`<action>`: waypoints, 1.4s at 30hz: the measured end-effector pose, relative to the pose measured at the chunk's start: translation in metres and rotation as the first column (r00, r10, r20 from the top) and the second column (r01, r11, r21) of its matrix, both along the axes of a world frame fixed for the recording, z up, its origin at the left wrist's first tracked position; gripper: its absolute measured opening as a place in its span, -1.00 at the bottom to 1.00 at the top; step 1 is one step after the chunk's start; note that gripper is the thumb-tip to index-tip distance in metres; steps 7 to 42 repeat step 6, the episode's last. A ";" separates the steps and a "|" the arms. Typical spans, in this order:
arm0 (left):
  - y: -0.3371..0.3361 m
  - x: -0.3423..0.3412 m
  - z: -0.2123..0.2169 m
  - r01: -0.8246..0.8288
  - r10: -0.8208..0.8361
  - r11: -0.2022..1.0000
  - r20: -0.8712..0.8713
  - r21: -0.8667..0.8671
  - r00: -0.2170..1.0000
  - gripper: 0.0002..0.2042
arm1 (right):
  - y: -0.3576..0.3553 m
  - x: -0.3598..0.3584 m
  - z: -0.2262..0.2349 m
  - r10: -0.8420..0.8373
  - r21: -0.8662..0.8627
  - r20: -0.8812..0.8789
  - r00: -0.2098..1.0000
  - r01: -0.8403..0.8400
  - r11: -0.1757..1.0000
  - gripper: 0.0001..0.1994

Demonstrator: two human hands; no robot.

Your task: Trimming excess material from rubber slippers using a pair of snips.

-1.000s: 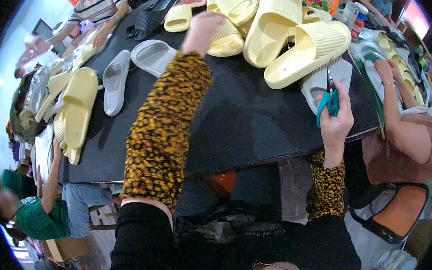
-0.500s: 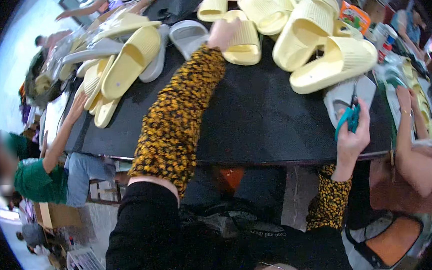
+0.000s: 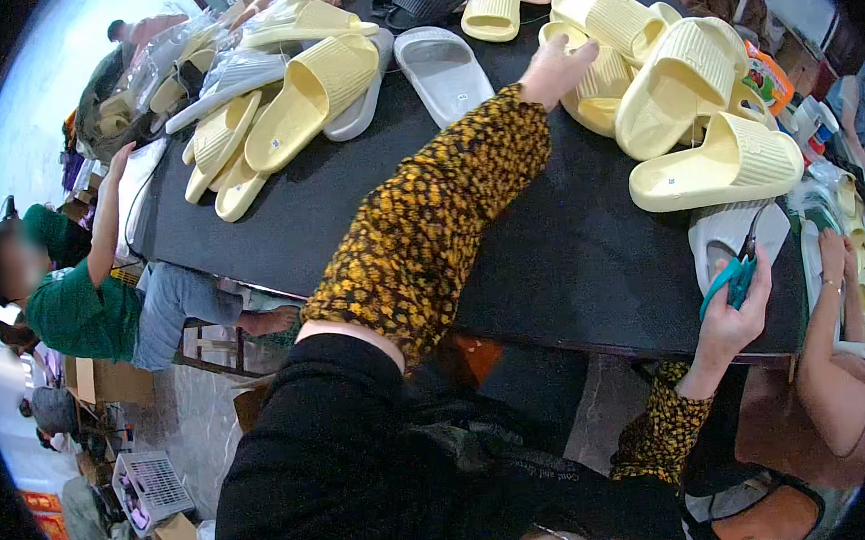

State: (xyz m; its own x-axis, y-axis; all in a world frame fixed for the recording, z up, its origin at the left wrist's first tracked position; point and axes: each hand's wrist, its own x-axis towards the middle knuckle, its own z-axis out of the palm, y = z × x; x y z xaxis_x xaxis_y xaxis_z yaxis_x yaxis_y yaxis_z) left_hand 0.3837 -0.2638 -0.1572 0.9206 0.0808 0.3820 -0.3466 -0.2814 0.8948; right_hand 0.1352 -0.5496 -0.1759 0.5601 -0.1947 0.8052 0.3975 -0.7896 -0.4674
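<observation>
Across the middle of the scene lies a broad black bench, loaded at its far side with pale yellow ribbed foam slides. Left of it sits a person in a green shirt. A heap of yellow slides fills the far left. At the far right, the left hand rests with its grip spread over a yellow ribbed slide. At the near right edge, the right hand pinches small teal-handled snips above a white slide.

Scissors blades half hidden against grey slipper; seated person's face blurred.
</observation>
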 end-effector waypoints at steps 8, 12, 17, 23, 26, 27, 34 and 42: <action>0.056 -0.036 0.016 -0.327 0.283 0.754 0.167 0.570 0.944 -0.44 | -0.007 -0.002 -0.002 -0.003 -0.001 0.005 1.000 0.003 1.000 -0.55; 0.056 -0.036 0.016 -0.327 0.283 0.754 0.167 0.570 0.944 -0.44 | -0.007 -0.002 -0.002 -0.003 -0.001 0.005 1.000 0.003 1.000 -0.55; 0.056 -0.036 0.016 -0.327 0.283 0.754 0.167 0.570 0.944 -0.44 | -0.007 -0.002 -0.002 -0.003 -0.001 0.005 1.000 0.003 1.000 -0.55; 0.056 -0.036 0.016 -0.327 0.283 0.754 0.167 0.570 0.944 -0.44 | -0.007 -0.002 -0.002 -0.003 -0.001 0.005 1.000 0.003 1.000 -0.55; 0.056 -0.036 0.016 -0.327 0.283 0.754 0.167 0.570 0.944 -0.44 | -0.007 -0.002 -0.002 -0.003 -0.001 0.005 1.000 0.003 1.000 -0.55; 0.056 -0.036 0.016 -0.327 0.283 0.754 0.167 0.570 0.944 -0.44 | -0.007 -0.002 -0.002 -0.003 -0.001 0.005 1.000 0.003 1.000 -0.55; 0.056 -0.036 0.016 -0.327 0.283 0.754 0.167 0.570 0.944 -0.44 | -0.007 -0.002 -0.002 -0.003 -0.001 0.005 1.000 0.003 1.000 -0.55; 0.056 -0.036 0.016 -0.327 0.283 0.754 0.167 0.570 0.944 -0.44 | -0.007 -0.002 -0.002 -0.003 -0.001 0.005 1.000 0.003 1.000 -0.55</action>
